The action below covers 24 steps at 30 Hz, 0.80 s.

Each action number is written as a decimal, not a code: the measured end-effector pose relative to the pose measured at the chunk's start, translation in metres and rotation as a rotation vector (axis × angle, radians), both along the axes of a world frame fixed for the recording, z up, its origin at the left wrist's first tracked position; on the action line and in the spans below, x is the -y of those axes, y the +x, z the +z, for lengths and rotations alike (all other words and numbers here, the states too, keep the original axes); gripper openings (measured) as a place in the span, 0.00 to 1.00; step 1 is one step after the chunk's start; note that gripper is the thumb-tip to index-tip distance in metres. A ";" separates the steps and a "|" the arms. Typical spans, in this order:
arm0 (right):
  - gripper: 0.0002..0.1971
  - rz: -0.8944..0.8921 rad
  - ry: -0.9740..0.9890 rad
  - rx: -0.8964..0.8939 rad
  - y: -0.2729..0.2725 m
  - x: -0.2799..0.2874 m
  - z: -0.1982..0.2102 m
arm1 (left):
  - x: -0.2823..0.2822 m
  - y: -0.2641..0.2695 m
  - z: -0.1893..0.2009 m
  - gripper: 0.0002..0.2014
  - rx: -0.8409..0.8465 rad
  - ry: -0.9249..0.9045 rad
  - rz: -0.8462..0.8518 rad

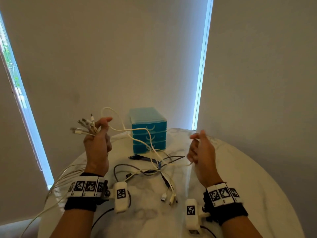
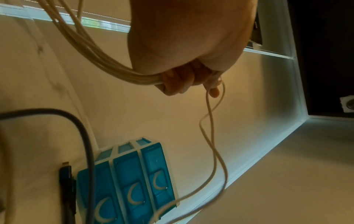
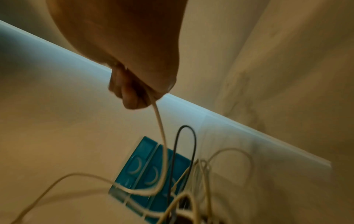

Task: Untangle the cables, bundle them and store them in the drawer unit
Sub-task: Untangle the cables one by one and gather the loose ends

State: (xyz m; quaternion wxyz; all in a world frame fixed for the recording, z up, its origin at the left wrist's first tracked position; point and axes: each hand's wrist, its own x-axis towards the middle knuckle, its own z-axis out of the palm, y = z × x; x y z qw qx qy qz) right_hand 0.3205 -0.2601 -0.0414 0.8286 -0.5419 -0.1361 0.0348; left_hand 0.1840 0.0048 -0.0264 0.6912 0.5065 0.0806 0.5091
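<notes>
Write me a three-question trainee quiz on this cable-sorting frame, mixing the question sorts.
1. True or false: every drawer of the blue translucent plastic drawer unit is closed.
2. Which hand grips the bunch of white cables with connector ends fanned out? A) left hand B) right hand C) neither
3. Fill in: the right hand pinches one thin white cable that leads to the ____ of cables on the white marbled round table.

Key: 1 true; 2 A; 3 tangle.
</notes>
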 end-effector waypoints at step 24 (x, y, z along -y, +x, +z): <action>0.11 -0.033 -0.067 0.012 -0.004 -0.038 -0.019 | 0.057 0.001 0.001 0.15 -0.622 0.703 -0.577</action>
